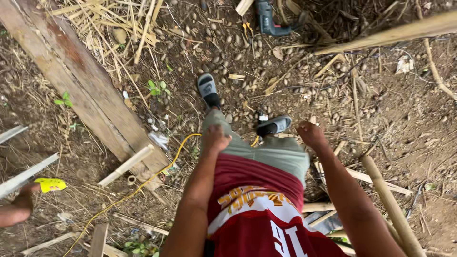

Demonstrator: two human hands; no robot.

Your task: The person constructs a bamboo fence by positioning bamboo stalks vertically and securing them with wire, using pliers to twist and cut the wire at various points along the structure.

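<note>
**Both fists empty over pebbled ground**

Bare brown earth (409, 119), strewn with pebbles, dry straw and split bamboo, fills the view from the head camera. Over it the left hand (215, 138) is curled into a loose fist resting on the grey-green shorts (271, 154) at the left thigh, with nothing in it. Well apart from it, the right hand (312, 134) is also balled shut and empty, held just off the right hip above the ground. Below the shorts, two grey slip-on sandals (207, 86) stand on the pebbles, and a dark red jersey with a white band (252, 209) covers the torso at the lower edge.

A thin yellow cord (143, 185) trails across the dirt from the feet toward the lower left corner. Beside it a long weathered wooden plank (81, 76) lies on a slant from the upper left corner. A thick bamboo pole (390, 204) slopes along the lower right. At the left edge another person's hand (19, 204) shows next to a small yellow object (50, 184). Near the top edge a dark cordless power drill (267, 20) lies among the stones.
</note>
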